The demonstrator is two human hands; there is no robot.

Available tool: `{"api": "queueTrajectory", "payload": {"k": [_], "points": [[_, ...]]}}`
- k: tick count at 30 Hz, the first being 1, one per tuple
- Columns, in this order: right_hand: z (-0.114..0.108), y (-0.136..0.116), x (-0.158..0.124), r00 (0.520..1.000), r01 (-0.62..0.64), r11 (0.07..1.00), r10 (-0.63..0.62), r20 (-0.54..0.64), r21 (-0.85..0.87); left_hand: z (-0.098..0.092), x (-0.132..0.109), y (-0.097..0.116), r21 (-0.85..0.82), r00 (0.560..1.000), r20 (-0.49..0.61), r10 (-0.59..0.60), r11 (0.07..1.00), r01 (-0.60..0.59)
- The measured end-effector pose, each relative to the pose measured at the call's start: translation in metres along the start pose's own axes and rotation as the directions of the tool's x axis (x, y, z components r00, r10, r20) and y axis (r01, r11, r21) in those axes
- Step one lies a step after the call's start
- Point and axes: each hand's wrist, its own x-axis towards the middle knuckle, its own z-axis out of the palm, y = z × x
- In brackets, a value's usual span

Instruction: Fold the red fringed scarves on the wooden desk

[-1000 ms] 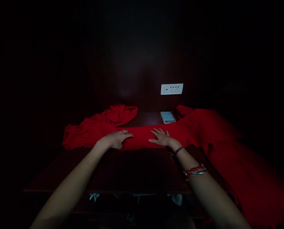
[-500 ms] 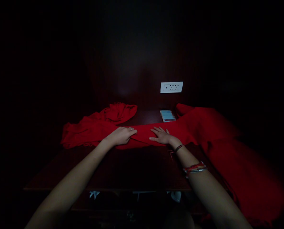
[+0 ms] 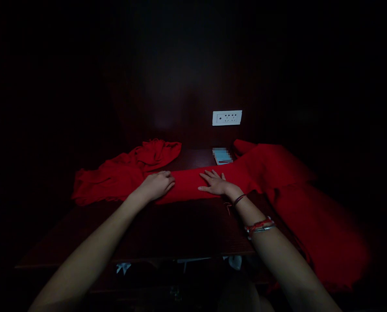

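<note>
A long red scarf (image 3: 188, 184) with fringed ends lies across the dark wooden desk (image 3: 180, 225), its middle part folded into a flat, narrow band. My left hand (image 3: 157, 184) rests on the left part of this band, fingers curled in and closed on the cloth; the fingertips are partly hidden. Flat on the band further right lies my right hand (image 3: 217, 184), its fingers spread and pressing the fabric, with nothing gripped. To the left the scarf is bunched and wrinkled. On the right it spreads out and hangs over the desk's edge.
A small light-blue item (image 3: 222, 156), partly blurred out, lies behind the scarf near the wall. A white socket plate (image 3: 227, 118) is on the dark wall. Below the desktop, a pale bow-like thing (image 3: 123, 268) and a white rounded object (image 3: 235, 262) show dimly.
My left hand has slid left along the scarf, and the creased fold between my hands now lies smooth. My right hand stays spread on the cloth. The whole view has shifted slightly.
</note>
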Motion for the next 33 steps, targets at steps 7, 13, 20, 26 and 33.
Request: {"api": "queueTrajectory", "payload": {"k": [7,13,20,26,33], "points": [[0.005,0.005,-0.010,0.993,-0.089,0.996,0.090,0.073,-0.018,0.039,0.021,0.020,-0.260,0.973,0.211,0.093,0.965,-0.036],[0.020,0.013,-0.019,0.996,-0.010,0.999,0.007,-0.085,-0.045,0.036,0.018,0.014,-0.329,0.946,0.316,0.075,0.944,0.035],[0.018,0.010,-0.027,0.974,0.031,0.998,-0.043,-0.222,-0.061,0.039,0.023,0.020,-0.308,0.995,0.096,-0.003,0.951,0.033],[0.019,0.013,-0.025,0.998,-0.002,0.997,-0.003,-0.057,-0.083,0.045,0.029,0.018,-0.304,0.966,0.256,-0.029,0.946,0.109],[0.012,0.015,-0.023,0.995,-0.056,0.997,0.052,-0.090,-0.044,0.042,0.031,0.013,-0.294,0.979,0.193,-0.066,0.948,0.122]]}}
